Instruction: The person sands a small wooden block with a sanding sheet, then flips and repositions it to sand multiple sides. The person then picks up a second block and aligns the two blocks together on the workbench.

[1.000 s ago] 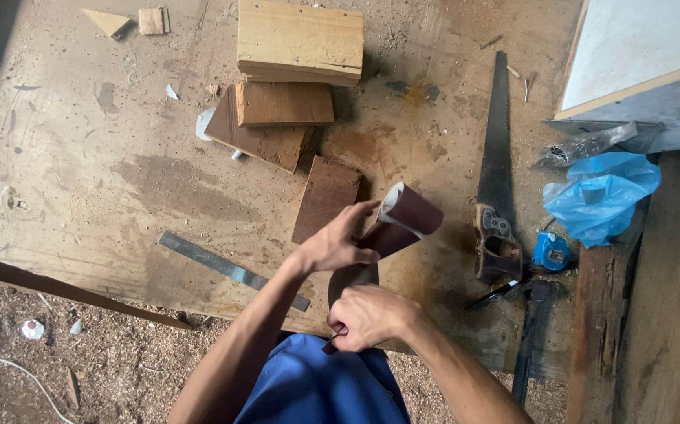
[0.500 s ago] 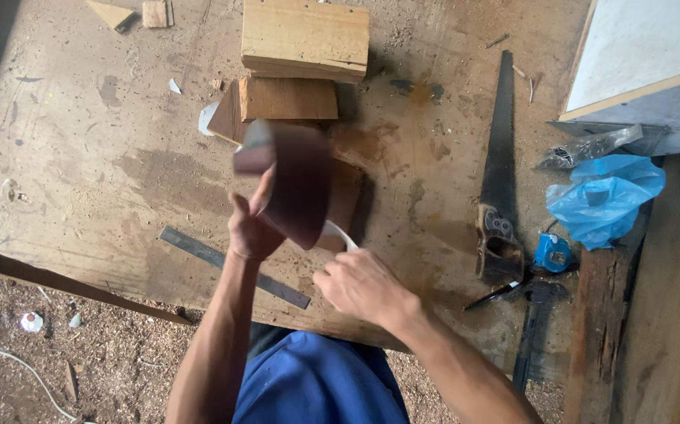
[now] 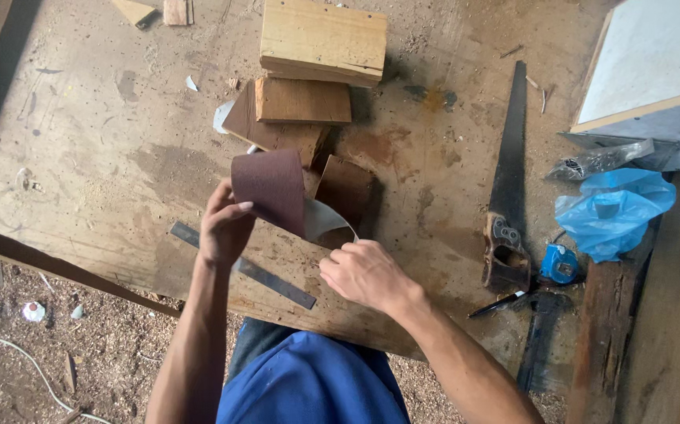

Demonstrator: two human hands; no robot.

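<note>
Both my hands hold one curled strip of reddish-brown sandpaper with a pale backing, above a worn wooden workbench. My left hand pinches the strip's left edge and holds it upright. My right hand grips its lower right end, where the pale back curls round. A dark wooden block lies on the bench just behind the strip. A flat metal ruler lies under my hands, partly hidden by them.
Stacked wood blocks sit at the back centre. A handsaw lies to the right, with a blue plastic bag, a blue tape measure and a white panel beyond. The sawdust-covered floor lies below the bench's front edge.
My left hand has carried the sandpaper from the right side to the left and raised it, unrolling the strip. My right hand has stayed low near the bench edge, holding the other end.
</note>
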